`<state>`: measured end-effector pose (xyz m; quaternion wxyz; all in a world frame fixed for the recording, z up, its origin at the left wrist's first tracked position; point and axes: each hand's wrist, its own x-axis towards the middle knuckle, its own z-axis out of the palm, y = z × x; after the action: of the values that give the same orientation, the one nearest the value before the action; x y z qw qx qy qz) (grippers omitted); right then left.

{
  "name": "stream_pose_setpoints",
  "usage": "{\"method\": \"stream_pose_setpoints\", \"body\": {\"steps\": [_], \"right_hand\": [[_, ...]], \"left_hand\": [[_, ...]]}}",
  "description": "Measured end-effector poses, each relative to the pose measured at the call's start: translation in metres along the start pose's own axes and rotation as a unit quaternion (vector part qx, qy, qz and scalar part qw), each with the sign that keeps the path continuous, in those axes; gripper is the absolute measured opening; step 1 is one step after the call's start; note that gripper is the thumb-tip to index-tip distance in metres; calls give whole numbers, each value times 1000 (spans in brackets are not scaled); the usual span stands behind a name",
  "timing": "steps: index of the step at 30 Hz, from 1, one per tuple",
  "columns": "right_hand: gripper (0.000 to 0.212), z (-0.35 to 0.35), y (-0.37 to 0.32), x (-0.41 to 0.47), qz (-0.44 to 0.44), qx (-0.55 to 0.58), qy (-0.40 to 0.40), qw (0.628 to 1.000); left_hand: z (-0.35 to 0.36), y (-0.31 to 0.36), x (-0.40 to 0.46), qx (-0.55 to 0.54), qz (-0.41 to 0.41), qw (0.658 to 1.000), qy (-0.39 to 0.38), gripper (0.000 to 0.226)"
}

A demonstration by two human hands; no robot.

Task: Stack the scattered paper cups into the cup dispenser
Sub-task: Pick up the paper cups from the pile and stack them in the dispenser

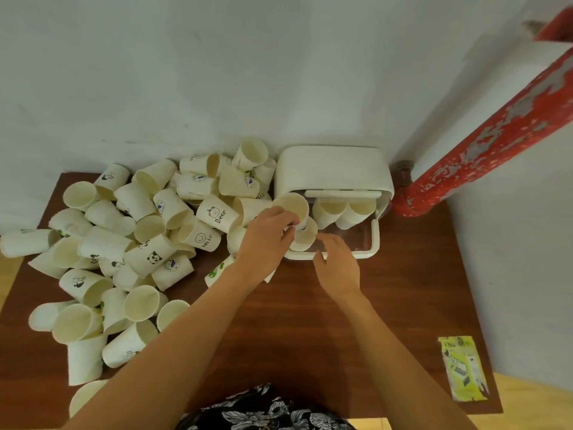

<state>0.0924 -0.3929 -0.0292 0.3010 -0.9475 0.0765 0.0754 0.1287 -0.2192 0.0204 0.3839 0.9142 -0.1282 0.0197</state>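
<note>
A white cup dispenser (333,169) stands at the back of the brown table, its clear front flap (367,240) folded down. Two stacks of cups (344,211) sit inside it on the right. My left hand (266,240) grips a paper cup (293,207) at the dispenser's left slot, over another cup (307,235) beneath it. My right hand (338,263) hovers just in front of the flap, fingers apart and holding nothing. A big heap of scattered paper cups (133,243), some printed with pandas, "Bear" and "HELLO", covers the table's left half.
A white wall rises right behind the table (310,321). A peeling red pipe (483,141) slants down to the corner beside the dispenser. A yellow-green packet (463,367) lies near the table's right front edge. Bare wood lies between my arms and right of the dispenser.
</note>
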Motion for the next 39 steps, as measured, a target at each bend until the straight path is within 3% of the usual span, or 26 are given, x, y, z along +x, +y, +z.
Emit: {"method": "stream_pose_setpoints", "body": {"steps": [4,14,21,27,31,35,39], "right_hand": [[40,-8,17,3,-10,2,-14,1000],[36,-13,31,15,-46,28,-30,998],[27,2,17,4,-46,49,-14,998],[26,40,-13,-18,-33,54,-127,990],[36,71,-43,-27,-28,53,-230,971],[51,102,-73,-27,8,73,-267,961],[65,131,-88,-22,112,154,-276,942]], "left_hand": [[31,-4,9,29,19,999,-42,16],[71,-5,11,112,-76,984,-118,28],[40,-4,-8,52,-71,996,-16,21],[-8,-60,-71,80,-187,978,-37,20],[-34,-93,-114,146,-275,946,-89,18],[-51,-111,-148,174,-309,925,-132,12],[-49,-123,-172,183,-315,915,-171,18]]}}
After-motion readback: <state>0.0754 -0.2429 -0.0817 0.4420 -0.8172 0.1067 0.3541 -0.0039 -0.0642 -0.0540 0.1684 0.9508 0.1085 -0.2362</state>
